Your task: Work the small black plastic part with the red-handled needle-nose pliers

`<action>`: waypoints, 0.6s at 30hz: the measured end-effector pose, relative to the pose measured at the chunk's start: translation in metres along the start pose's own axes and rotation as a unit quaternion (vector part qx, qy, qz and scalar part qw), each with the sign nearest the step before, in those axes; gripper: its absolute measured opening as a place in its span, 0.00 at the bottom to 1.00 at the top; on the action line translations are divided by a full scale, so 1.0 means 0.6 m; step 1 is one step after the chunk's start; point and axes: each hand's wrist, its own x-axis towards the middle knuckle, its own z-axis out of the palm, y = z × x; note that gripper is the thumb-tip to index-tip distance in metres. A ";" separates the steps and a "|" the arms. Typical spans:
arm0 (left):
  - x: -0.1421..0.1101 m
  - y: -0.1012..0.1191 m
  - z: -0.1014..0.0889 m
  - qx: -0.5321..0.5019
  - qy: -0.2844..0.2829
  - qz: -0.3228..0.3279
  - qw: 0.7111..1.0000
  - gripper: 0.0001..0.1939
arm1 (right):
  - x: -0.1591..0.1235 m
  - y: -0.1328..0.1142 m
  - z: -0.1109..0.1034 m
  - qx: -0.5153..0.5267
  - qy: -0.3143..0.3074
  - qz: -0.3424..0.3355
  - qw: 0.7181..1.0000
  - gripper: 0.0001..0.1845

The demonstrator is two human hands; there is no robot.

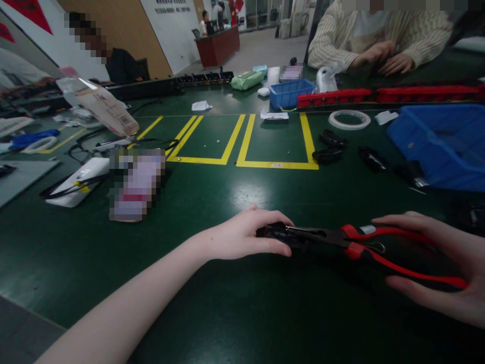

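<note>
Just right of centre, my left hand (250, 235) is closed around a small black part (278, 232), whose exact kind I cannot make out. My right hand (443, 263) grips the red handles of long-nose pliers (352, 240). The handles are spread apart, with thumb below and fingers above. The dark jaws of the pliers point left and meet the black part at my left fingertips. A thin metal piece shows along the jaws, but its shape is partly hidden.
Beyond my hands, yellow tape (276, 165) marks squares on the green table (212, 192). Black parts (329, 146) lie near a blue bin (439, 146) and a tape roll (349, 120). Leftward are a phone (138, 187), a white pouch (79, 182) and a bottle (102, 103). A co-worker (379, 40) sits opposite.
</note>
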 end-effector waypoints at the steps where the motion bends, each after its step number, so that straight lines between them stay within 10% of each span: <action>1: 0.000 0.000 0.000 -0.002 -0.002 0.003 1.000 0.14 | -0.001 0.000 -0.001 -0.007 -0.001 -0.009 1.000 0.33; 18: -0.002 0.002 0.001 -0.049 0.013 0.006 0.999 0.19 | 0.008 -0.014 0.002 0.002 -0.005 0.010 1.000 0.31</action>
